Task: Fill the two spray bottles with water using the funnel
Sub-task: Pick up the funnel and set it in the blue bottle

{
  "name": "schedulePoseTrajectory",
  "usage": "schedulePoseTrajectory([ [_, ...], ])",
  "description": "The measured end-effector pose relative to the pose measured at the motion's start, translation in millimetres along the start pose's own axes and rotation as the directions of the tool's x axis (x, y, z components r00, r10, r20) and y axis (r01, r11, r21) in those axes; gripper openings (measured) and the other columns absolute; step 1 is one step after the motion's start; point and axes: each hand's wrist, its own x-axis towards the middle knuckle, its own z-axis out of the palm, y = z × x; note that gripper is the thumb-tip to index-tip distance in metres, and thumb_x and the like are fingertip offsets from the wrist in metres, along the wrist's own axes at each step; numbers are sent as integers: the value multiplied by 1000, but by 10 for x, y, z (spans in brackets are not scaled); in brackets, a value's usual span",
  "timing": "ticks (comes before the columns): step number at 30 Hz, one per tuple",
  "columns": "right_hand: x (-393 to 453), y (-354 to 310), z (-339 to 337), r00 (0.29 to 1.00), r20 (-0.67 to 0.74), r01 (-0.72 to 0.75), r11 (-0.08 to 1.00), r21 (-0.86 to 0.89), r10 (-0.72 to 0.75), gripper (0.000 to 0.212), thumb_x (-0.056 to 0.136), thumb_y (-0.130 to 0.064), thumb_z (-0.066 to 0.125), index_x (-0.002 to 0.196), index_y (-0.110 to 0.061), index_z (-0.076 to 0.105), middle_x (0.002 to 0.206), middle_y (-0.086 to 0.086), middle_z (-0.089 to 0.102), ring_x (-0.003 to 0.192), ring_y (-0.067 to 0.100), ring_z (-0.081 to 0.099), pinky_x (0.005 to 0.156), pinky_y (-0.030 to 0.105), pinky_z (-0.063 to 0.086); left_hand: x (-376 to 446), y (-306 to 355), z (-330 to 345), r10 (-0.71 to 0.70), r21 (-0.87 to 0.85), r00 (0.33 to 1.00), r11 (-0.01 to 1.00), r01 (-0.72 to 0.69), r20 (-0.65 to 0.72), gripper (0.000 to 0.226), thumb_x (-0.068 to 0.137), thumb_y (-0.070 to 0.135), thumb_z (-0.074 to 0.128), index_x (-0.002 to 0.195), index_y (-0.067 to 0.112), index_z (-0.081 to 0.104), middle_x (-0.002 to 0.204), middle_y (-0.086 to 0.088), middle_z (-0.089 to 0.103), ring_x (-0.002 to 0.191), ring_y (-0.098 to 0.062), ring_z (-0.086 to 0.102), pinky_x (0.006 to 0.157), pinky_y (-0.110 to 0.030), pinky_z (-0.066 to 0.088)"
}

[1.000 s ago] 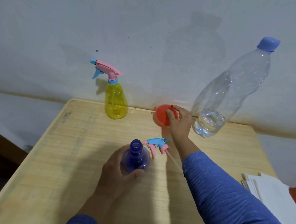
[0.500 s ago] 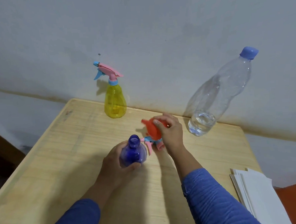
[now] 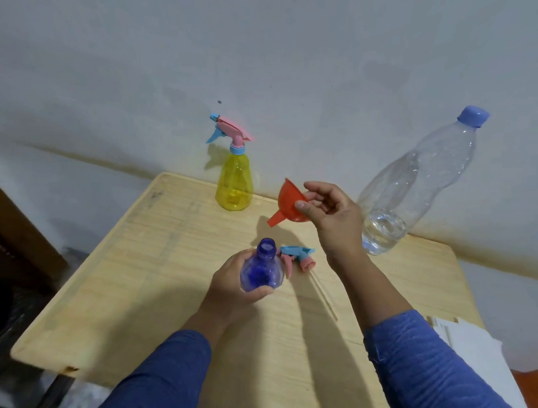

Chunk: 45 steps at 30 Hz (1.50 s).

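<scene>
The orange funnel (image 3: 291,204) is pinched at its rim between thumb and fingers of the right hand (image 3: 335,219), held in the air above the wooden table (image 3: 159,272). Its long axis is tilted, with the spout pointed down and to the left, toward the open neck of the blue spray bottle (image 3: 262,269). That bottle is stood upright on the table and is clasped around its body by the left hand (image 3: 234,283). The neck lies below and left of the spout, near but apart. The spout is judged to need righting to vertical before it is seated. The detached trigger head (image 3: 297,257) is laid just beside the bottle.
</scene>
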Motion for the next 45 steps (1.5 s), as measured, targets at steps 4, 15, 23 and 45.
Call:
schedulePoseTrajectory([
  [4, -69, -121, 47, 991, 127, 53, 993, -108, -39, 36, 73, 10, 70, 90, -22, 67, 77, -2, 62, 67, 0, 55, 77, 23, 54, -18, 3, -4, 5, -24, 1000, 1000, -5, -4, 72, 60, 35, 80, 124, 27, 49, 116, 9, 56, 102, -7, 54, 77, -8, 40],
  [15, -271, 124, 43, 893, 388, 412, 759, -504, -227, 18, 71, -12, 78, 89, -14, 76, 82, -2, 70, 80, -3, 57, 75, 7, 43, -18, -44, 0, 51, -26, 998, 998, -52, -22, 64, 62, 34, 80, 119, 33, 50, 110, 13, 58, 97, -3, 57, 79, -11, 43],
  [23, -319, 236, 5, 841, 452, 523, 661, -538, -297, 15, 70, -20, 74, 83, -14, 77, 85, 4, 73, 95, 21, 63, 84, 26, 47, -22, -62, 10, 55, -36, 998, 998, -56, -33, 66, 62, 30, 81, 121, 29, 51, 109, 13, 60, 98, -3, 58, 81, -13, 45],
  [45, -96, 71, -251, 977, 66, -58, 548, -835, 204, 37, 94, -23, 47, 127, -7, 56, 132, 10, 57, 118, 24, 54, 98, 27, 37, -11, -14, -411, -83, 305, 995, 950, 62, 58, 80, 79, 33, 71, 144, 14, 29, 148, -2, 35, 136, -17, 33, 107, -21, 23],
])
